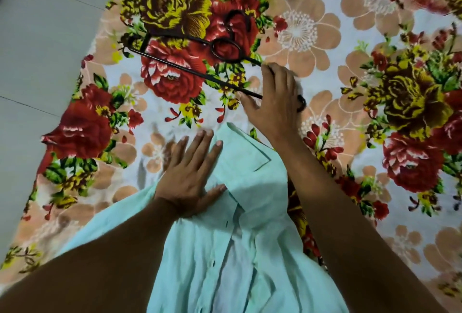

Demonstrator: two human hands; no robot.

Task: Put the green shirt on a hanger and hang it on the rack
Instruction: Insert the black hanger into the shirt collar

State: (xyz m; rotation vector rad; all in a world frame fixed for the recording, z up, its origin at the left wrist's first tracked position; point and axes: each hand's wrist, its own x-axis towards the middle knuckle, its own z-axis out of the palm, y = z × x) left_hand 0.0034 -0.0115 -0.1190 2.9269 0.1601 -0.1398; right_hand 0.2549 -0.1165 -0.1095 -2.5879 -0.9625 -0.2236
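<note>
Head cam: left hand (pixel 190 177) flat on shirt (pixel 250 250), right hand (pixel 272 102) grips hanger (pixel 180 69).

- The left hand (pixel 191 175) lies flat, palm down, fingers straight and slightly spread, pointing away from the body, thumb stretched out to the right.
- The left forearm runs bare from the lower left corner up to the wrist, angled toward the middle of the view.
- The right hand (pixel 273 97) reaches farther forward than the left, back of the hand up, fingers curled downward, thumb stuck out to the left.
- The right forearm comes in from the lower right, bare, and slants up and left to the wrist.
- The two hands are apart, the right one ahead of the left.
</note>
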